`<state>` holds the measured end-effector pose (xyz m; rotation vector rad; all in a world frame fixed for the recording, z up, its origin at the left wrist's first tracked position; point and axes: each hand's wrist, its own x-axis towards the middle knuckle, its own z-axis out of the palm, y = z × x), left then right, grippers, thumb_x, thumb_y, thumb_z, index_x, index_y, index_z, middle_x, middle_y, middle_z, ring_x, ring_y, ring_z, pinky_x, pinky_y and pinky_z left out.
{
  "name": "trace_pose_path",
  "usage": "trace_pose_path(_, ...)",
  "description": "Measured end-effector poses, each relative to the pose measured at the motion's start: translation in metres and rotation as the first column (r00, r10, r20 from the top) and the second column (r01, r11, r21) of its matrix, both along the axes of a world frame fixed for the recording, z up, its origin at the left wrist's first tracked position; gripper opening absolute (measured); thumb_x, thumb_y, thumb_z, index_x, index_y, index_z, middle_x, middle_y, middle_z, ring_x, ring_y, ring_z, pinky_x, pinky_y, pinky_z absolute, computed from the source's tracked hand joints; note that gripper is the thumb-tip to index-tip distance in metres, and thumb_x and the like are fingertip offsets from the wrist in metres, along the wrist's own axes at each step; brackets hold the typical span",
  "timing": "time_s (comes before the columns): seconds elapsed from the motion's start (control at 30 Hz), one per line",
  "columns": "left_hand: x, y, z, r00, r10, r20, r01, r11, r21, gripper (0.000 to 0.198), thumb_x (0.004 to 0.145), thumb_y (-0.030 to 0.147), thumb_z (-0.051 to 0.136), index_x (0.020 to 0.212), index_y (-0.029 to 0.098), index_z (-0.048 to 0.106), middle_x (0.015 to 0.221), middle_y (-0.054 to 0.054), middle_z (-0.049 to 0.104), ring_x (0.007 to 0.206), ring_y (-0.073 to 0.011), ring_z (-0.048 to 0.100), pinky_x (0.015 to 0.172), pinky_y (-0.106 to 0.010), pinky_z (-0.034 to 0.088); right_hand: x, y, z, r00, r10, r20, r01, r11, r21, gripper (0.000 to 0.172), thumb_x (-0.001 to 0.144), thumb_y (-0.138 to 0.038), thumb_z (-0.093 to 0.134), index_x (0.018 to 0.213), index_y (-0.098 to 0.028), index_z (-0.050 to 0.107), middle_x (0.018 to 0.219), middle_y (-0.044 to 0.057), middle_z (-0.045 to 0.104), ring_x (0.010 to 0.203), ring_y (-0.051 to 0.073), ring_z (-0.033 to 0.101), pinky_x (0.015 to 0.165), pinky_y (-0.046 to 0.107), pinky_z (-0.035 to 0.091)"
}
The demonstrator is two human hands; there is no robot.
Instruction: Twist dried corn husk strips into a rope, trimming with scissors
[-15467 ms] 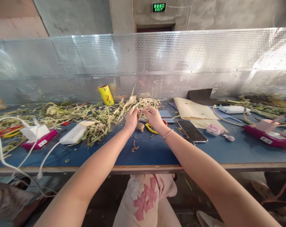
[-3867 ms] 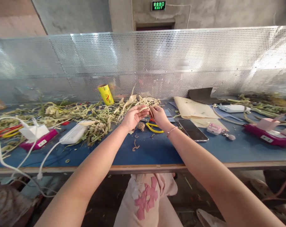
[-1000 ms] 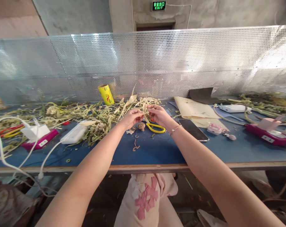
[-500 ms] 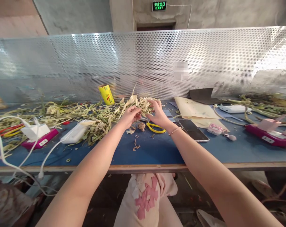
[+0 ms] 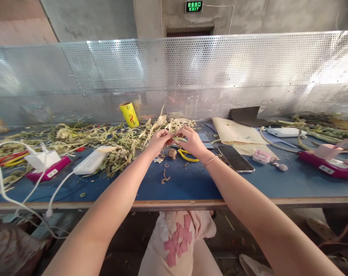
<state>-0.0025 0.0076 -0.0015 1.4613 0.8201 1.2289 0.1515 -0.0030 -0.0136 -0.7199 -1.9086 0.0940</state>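
Note:
Both my hands meet above the blue table [image 5: 248, 184], just in front of a heap of pale dried husk strips [image 5: 116, 140]. My left hand [image 5: 159, 141] pinches one end of a thin husk strip [image 5: 176, 138]. My right hand [image 5: 191, 141] is closed on the other end, fingers curled. Below the hands lie a small brown woven knot [image 5: 171, 153] and yellow-handled scissors [image 5: 187, 155]. A few short husk scraps [image 5: 164, 177] lie nearer the front edge.
A yellow roll [image 5: 129, 114] stands by the perforated metal screen [image 5: 248, 73]. A phone [image 5: 235, 158], pink earbud case [image 5: 260, 156] and brown paper [image 5: 234, 133] lie right. White chargers with cables [image 5: 89, 163] and pink scales [image 5: 47, 172] lie left; another scale [image 5: 326, 164] far right.
My right hand, which reached up into the husk pile half a second ago, has come back down to meet my left hand, and both now pinch a strip between them.

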Motion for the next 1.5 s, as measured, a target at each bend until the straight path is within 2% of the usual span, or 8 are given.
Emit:
trace_pose_path(0.27,-0.004,0.005,-0.006,0.977,0.107,-0.182,-0.048,0.952,0.302,0.022,0.067,0.027,0.062,0.056,0.016,0.047,0.051,0.004,0.049,0.052,-0.0080,0.048,0.055,-0.022,0.036,-0.007,-0.001,0.001,0.957,-0.011,-0.291,-0.075,0.956,-0.285,0.011,0.063,-0.028,0.067,0.062,-0.019,0.060,0.069,0.002,0.058,0.066,0.014,0.050,0.065,0.030,0.043)
trace_pose_path(0.57,-0.001,-0.002,-0.002,0.947,0.173,-0.270,-0.051,0.912,0.408,0.017,0.068,0.024,0.058,0.058,0.018,0.046,0.053,0.004,0.046,0.050,-0.0079,0.040,0.052,-0.022,0.030,-0.012,0.006,-0.003,0.838,-0.182,-0.514,-0.154,0.825,-0.543,0.027,0.059,-0.041,0.067,0.056,-0.018,0.054,0.051,-0.002,0.051,0.051,0.011,0.048,0.046,0.023,0.034)
trace_pose_path(0.77,0.004,-0.010,0.001,0.947,0.179,-0.266,-0.040,0.889,0.456,0.005,0.066,0.016,0.056,0.065,0.018,0.052,0.057,0.004,0.050,0.056,-0.0094,0.045,0.058,-0.023,0.034,-0.016,0.001,0.000,0.824,-0.136,-0.550,-0.288,0.735,-0.614,0.034,0.050,-0.044,0.073,0.060,-0.017,0.056,0.048,-0.004,0.049,0.045,0.007,0.042,0.044,0.022,0.033)
trace_pose_path(0.93,0.003,-0.008,0.001,0.976,0.115,-0.183,-0.047,0.940,0.338,0.007,0.063,0.013,0.055,0.062,0.018,0.051,0.055,0.003,0.053,0.057,-0.0106,0.051,0.060,-0.024,0.038,-0.013,-0.001,0.004,0.882,-0.123,-0.455,-0.178,0.806,-0.565,0.025,0.057,-0.039,0.069,0.063,-0.018,0.058,0.052,-0.003,0.052,0.050,0.009,0.044,0.050,0.024,0.037)
trace_pose_path(1.03,0.000,-0.003,0.001,0.999,0.015,-0.043,-0.007,0.983,0.181,0.006,0.066,0.016,0.053,0.059,0.017,0.052,0.053,0.003,0.055,0.050,-0.0093,0.051,0.055,-0.024,0.039,-0.008,-0.001,0.006,0.918,-0.143,-0.369,-0.046,0.888,-0.458,0.019,0.058,-0.030,0.069,0.071,-0.019,0.061,0.060,-0.002,0.057,0.059,0.011,0.049,0.058,0.027,0.041)
trace_pose_path(1.1,-0.002,0.000,0.001,0.998,-0.031,0.059,0.028,0.998,0.060,0.009,0.067,0.018,0.053,0.059,0.015,0.054,0.049,0.002,0.054,0.044,-0.0077,0.047,0.049,-0.022,0.037,-0.005,0.000,0.006,0.930,-0.095,-0.356,-0.056,0.919,-0.391,0.019,0.059,-0.026,0.068,0.076,-0.020,0.062,0.065,-0.001,0.059,0.063,0.012,0.052,0.063,0.028,0.043)
trace_pose_path(1.3,-0.006,0.001,0.006,0.938,-0.110,0.328,0.149,0.984,-0.096,0.008,0.071,0.019,0.061,0.070,0.011,0.062,0.058,-0.001,0.061,0.050,-0.0047,0.053,0.053,-0.018,0.044,-0.002,-0.001,0.006,0.944,0.021,-0.328,-0.122,0.949,-0.290,0.009,0.065,-0.025,0.065,0.073,-0.022,0.064,0.074,0.001,0.062,0.068,0.014,0.054,0.069,0.032,0.045)
trace_pose_path(1.5,-0.006,0.002,0.005,0.923,-0.122,0.366,0.170,0.980,-0.103,0.011,0.076,0.021,0.058,0.075,0.012,0.064,0.062,-0.002,0.064,0.052,-0.0039,0.054,0.055,-0.016,0.048,-0.002,-0.002,0.006,0.934,0.038,-0.355,-0.147,0.948,-0.282,0.008,0.071,-0.023,0.060,0.078,-0.023,0.065,0.081,0.002,0.065,0.077,0.015,0.058,0.076,0.033,0.045)
